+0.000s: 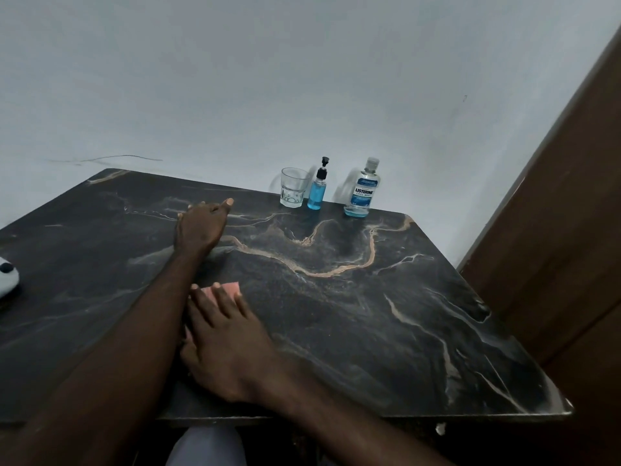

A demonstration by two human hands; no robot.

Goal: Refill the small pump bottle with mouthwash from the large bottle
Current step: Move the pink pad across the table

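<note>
The small pump bottle (317, 193) with a black pump stands at the table's far edge and holds blue liquid in its lower part. To its right stands the large clear mouthwash bottle (362, 191), capped, with a blue label and a little blue liquid at the bottom. My left hand (201, 227) hovers low over the dark marble table (369, 314), left of the bottles and well apart from them, fingers loosely bent, holding nothing. My right hand (225, 338) lies flat with fingers apart on a pink cloth or paper (232, 288) near the front edge.
An empty drinking glass (293, 188) stands just left of the pump bottle. A white rounded object (6, 277) sits at the table's left edge. A brown wooden panel (554, 247) rises on the right, and a grey wall is close behind the table.
</note>
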